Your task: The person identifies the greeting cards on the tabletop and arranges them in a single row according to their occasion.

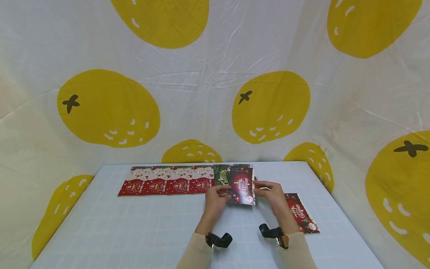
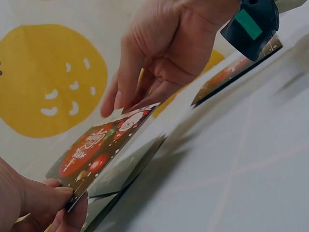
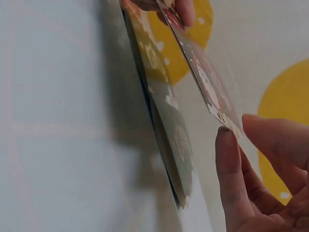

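A red Christmas card (image 1: pixel 242 185) with a round red motif and pale lettering is raised and tilted above other cards. My left hand (image 1: pixel 215 203) pinches its left edge between thumb and fingers; the left wrist view shows this thumb (image 2: pixel 55 197) on the card's face. At the opposite edge, my right hand (image 1: pixel 273 195) has its thumb and a finger on either side of the card's corner. Beneath and behind the raised card lies a green Christmas card (image 1: pixel 221 175), partly covered.
A row of several red-and-white cards (image 1: pixel 168 181) lies along the back left of the pale checked table (image 1: pixel 134 231). Another red card (image 1: pixel 299 213) lies at the right, partly behind my right forearm. A cloth with yellow fruit prints (image 1: pixel 188 112) hangs behind the table.
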### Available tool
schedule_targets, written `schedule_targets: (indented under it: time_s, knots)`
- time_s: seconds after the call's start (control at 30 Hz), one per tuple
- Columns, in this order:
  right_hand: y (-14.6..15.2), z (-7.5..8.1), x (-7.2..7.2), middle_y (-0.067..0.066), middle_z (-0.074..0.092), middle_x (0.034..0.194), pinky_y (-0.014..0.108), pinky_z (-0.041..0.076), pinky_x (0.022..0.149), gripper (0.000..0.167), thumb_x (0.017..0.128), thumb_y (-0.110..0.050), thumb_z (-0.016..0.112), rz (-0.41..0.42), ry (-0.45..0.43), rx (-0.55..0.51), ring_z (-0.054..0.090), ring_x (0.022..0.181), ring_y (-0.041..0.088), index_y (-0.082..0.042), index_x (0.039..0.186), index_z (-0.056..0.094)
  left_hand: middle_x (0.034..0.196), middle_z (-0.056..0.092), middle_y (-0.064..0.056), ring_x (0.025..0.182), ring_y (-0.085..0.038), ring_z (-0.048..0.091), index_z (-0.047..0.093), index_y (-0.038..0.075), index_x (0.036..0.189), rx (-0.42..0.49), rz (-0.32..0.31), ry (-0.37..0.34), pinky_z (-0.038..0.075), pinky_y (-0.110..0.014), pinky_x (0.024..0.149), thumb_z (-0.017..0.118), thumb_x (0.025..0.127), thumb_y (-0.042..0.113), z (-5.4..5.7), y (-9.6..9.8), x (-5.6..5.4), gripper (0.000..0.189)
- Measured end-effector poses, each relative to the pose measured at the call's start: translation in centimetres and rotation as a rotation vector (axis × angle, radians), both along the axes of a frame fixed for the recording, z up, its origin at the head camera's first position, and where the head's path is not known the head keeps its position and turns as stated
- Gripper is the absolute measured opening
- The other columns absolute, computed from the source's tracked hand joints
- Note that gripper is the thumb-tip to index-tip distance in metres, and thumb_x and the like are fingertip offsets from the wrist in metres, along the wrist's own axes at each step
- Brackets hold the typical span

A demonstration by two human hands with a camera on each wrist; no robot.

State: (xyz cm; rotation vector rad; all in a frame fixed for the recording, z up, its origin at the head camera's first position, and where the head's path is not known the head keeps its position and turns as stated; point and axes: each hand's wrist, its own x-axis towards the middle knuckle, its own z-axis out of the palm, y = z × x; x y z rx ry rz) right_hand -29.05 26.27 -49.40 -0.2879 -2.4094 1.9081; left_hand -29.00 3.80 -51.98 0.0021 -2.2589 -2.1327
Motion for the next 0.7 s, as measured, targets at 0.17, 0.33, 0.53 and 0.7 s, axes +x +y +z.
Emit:
schedule_targets:
  time_s: [0.17, 0.33, 0.53, 0.7]
  knots:
    - [-1.0, -0.2, -0.1, 0.012, 0.073, 0.111, 0.030, 0.048, 0.090, 0.033, 0.089, 0.001, 0.080, 0.028, 0.008, -0.003, 0.055, 0.118, 0.031, 0.000, 0.122, 0.077, 0.098, 0.072, -0.009, 0.082, -0.018, 0.070, 0.080, 0.003, 0.107, 0.007, 0.055, -0.005, 0.061, -0.031, 0.069, 0.075, 0.080, -0.016, -0.1, -0.4, -0.2, 0.033]
    - [-1.6, -0.2, 0.0, 0.011, 0.073, 0.108, 0.031, 0.048, 0.089, 0.032, 0.088, 0.001, 0.080, 0.041, -0.009, 0.017, 0.055, 0.118, 0.031, -0.001, 0.120, 0.078, 0.098, 0.072, -0.010, 0.081, -0.017, 0.069, 0.080, 0.002, 0.106, 0.023, 0.100, -0.014, 0.061, -0.031, 0.069, 0.075, 0.080, -0.017, -0.3, -0.5, -0.5, 0.033]
    - [-1.8, -0.3, 0.1, 0.013, 0.074, 0.108, 0.032, 0.048, 0.089, 0.032, 0.086, 0.003, 0.081, 0.055, -0.002, 0.041, 0.058, 0.114, 0.031, -0.003, 0.118, 0.079, 0.098, 0.071, -0.010, 0.080, -0.017, 0.068, 0.080, 0.003, 0.106, 0.015, 0.130, -0.019, 0.060, -0.031, 0.068, 0.076, 0.081, -0.016, -0.3, -0.6, -0.6, 0.031]
    - [-2.0, -0.4, 0.3, 0.020, 0.072, 0.116, 0.027, 0.050, 0.082, 0.032, 0.086, 0.005, 0.081, 0.068, 0.017, 0.032, 0.061, 0.106, 0.027, 0.000, 0.117, 0.079, 0.101, 0.070, -0.009, 0.083, -0.018, 0.067, 0.080, 0.005, 0.107, 0.003, 0.147, -0.033, 0.059, -0.029, 0.068, 0.076, 0.083, -0.014, -0.2, -0.8, -0.7, 0.031]
